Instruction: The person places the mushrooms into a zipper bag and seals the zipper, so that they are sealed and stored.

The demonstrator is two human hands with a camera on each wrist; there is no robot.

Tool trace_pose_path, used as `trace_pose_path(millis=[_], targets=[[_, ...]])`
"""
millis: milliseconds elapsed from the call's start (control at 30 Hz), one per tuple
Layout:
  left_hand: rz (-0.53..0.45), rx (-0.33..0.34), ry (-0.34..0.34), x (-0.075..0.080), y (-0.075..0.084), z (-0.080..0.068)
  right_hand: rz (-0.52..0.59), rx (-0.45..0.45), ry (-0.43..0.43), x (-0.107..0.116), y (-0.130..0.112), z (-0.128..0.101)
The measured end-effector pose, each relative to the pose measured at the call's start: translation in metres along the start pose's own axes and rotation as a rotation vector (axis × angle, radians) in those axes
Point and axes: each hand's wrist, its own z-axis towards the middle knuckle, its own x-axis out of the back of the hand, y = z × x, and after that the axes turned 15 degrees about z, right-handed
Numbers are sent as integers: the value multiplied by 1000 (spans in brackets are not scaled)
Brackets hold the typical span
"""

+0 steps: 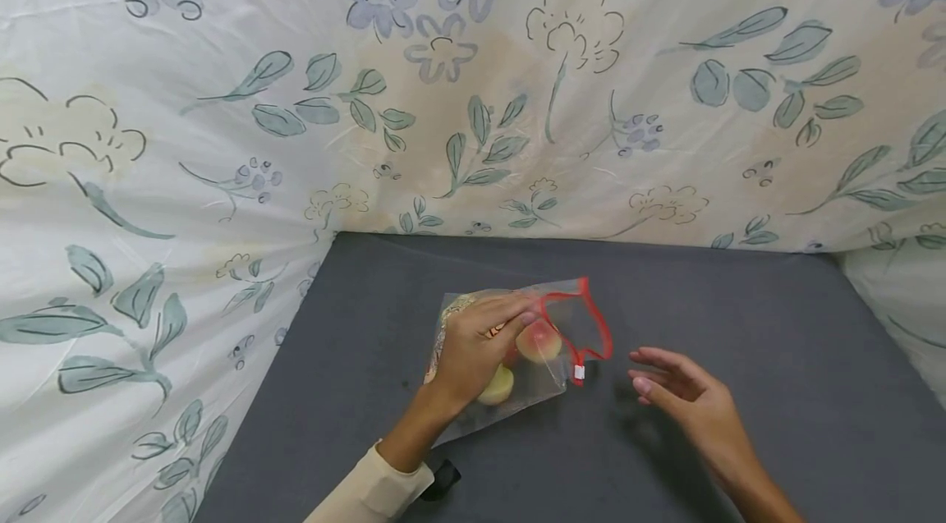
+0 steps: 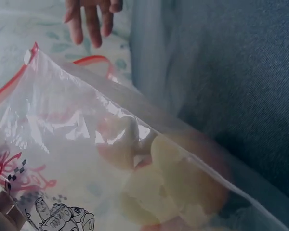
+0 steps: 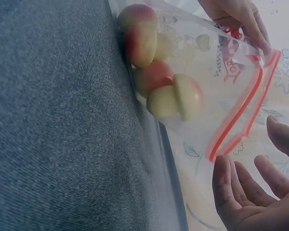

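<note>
Left grip: left hand laid over the bag, fingers curled onto its upper side near the red zip; bag held down on the counter.
Left grip, wrist view: only fingertips at the lower left edge, touching the plastic; rest of the hand cut off.
Right grip: right hand loose, fingers slightly bent and spread, holding nothing; just beside the bag's mouth, apart from it.
Right grip, wrist view: palm up, fingers near the red zip; thumb partly cut off at the frame edge.
Bag: clear plastic, zip top, mouth gaping toward the right hand; small white slider at the zip's end; lying about mid-counter.
Contents: apple pieces, red skin and pale flesh, bunched in the bag's lower part; exact count hard to tell.
Print: cartoon figure and red lettering with checker marks on the plastic; words not legible.
Counter: dark grey, cloth-like surface.
Backdrop: floral sheet with blue-grey flowers and green leaves, hung behind and to both sides.
Sleeve: cream cuff on the left arm; dark item beside it, unclear.
Hidden: part of the fruit under the left hand in the head view; left wrist view blurred by the plastic close to the lens.
</note>
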Motion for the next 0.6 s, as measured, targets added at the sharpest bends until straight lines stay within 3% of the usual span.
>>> trace_pose_path(millis=[233,600], targets=[[79,-16,-140,-10,4,-6,17,1,-1,2,4,-5],[194,18,-475,-18,9,-17,-6,-23,0,5,7,-12]])
